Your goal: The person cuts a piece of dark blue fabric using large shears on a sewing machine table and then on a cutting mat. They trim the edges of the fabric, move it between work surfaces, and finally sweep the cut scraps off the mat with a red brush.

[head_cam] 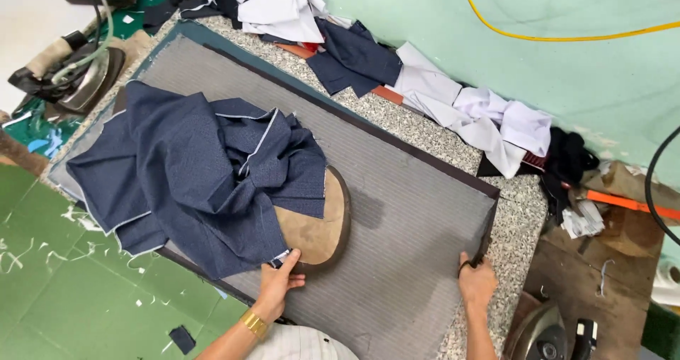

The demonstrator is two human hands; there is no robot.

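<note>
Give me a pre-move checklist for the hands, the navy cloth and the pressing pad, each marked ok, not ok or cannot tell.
1. Left hand grips navy cloth edge: ok.
2. Right hand on grey mat corner: ok.
3. Cloth lies flat: not ok, bunched.
4. Tan pressing pad uncovered: not ok, half covered.
5. Iron off the mat: ok.
6. Iron hot: cannot tell.

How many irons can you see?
2: one iron at the top left beside the grey pad, another iron at the bottom right. More may be hidden under cloth.
</note>
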